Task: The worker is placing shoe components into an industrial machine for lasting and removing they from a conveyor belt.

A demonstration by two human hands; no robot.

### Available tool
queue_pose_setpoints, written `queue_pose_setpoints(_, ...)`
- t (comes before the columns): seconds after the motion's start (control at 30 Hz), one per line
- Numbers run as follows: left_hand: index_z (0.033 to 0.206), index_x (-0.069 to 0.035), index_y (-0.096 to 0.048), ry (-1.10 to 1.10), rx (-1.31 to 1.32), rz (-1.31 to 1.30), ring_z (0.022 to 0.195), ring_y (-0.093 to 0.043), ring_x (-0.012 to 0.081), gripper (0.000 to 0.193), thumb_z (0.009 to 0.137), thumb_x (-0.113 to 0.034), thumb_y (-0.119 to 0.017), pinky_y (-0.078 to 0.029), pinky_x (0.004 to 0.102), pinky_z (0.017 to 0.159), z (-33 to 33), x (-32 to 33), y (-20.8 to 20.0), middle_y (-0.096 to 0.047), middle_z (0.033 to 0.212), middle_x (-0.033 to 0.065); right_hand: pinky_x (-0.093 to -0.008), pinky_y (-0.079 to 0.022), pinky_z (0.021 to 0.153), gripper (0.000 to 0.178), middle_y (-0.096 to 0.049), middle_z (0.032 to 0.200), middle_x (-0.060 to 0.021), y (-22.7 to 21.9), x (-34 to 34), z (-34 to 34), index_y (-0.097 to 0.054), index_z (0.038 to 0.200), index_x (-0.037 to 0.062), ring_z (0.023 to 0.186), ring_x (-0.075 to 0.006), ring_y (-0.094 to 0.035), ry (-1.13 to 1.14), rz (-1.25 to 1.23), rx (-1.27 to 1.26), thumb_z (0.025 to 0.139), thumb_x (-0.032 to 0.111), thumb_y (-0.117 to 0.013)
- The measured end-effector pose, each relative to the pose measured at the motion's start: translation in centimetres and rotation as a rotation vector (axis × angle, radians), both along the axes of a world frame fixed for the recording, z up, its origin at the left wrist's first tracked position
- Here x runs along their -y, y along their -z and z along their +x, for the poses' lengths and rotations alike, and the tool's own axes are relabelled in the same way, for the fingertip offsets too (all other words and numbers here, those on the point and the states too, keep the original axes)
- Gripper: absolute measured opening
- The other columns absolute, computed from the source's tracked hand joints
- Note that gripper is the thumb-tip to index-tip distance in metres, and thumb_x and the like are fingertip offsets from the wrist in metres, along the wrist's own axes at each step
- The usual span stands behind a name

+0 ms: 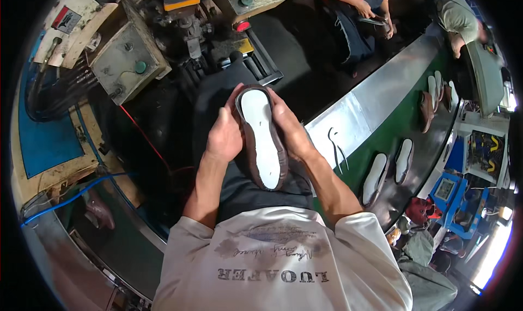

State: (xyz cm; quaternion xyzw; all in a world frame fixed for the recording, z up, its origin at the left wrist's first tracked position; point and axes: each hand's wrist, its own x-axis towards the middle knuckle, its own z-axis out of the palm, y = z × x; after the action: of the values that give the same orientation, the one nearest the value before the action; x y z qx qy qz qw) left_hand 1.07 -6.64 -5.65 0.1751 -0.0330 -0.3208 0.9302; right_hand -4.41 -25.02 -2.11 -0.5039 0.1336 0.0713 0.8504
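A brown shoe upper with a white insole board (pixel 260 136) facing up lies over my lap, its narrower end toward me. My left hand (pixel 226 134) is wrapped round its left side near the far end. Along the opposite side, my right hand (pixel 289 127) grips it, with the fingers partly hidden beneath and behind the shoe. A pair of dark-handled pincers (pixel 339 150) lies on the metal ledge to the right of my right forearm, apart from both hands.
A green conveyor belt (pixel 357 172) on my right carries several shoes (pixel 376 179). Ahead stands a machine (pixel 190 36) with grey control boxes (pixel 131 60). A blue hose (pixel 76 199) crosses at left. One co-worker (pixel 359 17) sits beyond the metal ledge (pixel 359 109); another (pixel 460 22) is farther right.
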Motion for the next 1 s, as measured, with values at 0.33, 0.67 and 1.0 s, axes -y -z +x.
queue_pose_setpoints(0.33,0.178,-0.010,-0.020,-0.069,0.229,0.722,0.162,-0.033,0.0267,0.071,0.121,-0.047,-0.041,-0.027,0.0398,0.133,-1.3,2.9,-0.9,-0.036,0.175,0.0157,-0.0441,-0.039,0.127,0.075,-0.052,0.163,-0.0311,-1.8,0.2,0.2,-0.040,0.165,-0.0089,0.154,-0.0393,-0.050,-0.019,-0.596,-0.011,0.119,0.050,-0.043)
queue_pose_setpoints(0.67,0.169,0.000,-0.035,-0.228,0.206,1.065,0.147,-0.053,0.0312,0.078,0.105,-0.026,-0.073,-0.045,0.0415,0.121,-0.9,3.6,-0.8,-0.053,0.160,0.0229,-0.0561,-0.046,0.121,0.096,-0.028,0.169,-0.0408,-3.8,-2.4,-6.5,-0.038,0.170,0.0049,0.155,-0.0569,-0.039,-0.099,-1.201,0.129,0.092,0.033,-0.086)
queue_pose_setpoints(1.0,0.135,0.005,-0.074,-0.186,0.304,1.006,0.113,-0.071,0.0204,0.036,0.108,-0.017,-0.065,-0.052,0.0320,0.103,5.4,1.5,-1.4,-0.079,0.124,0.0146,-0.0539,-0.059,0.103,0.088,-0.013,0.177,-0.0359,-3.8,-1.5,-10.3,-0.059,0.159,0.0393,0.127,-0.0533,-0.053,-0.347,-1.682,0.347,0.079,0.027,-0.092)
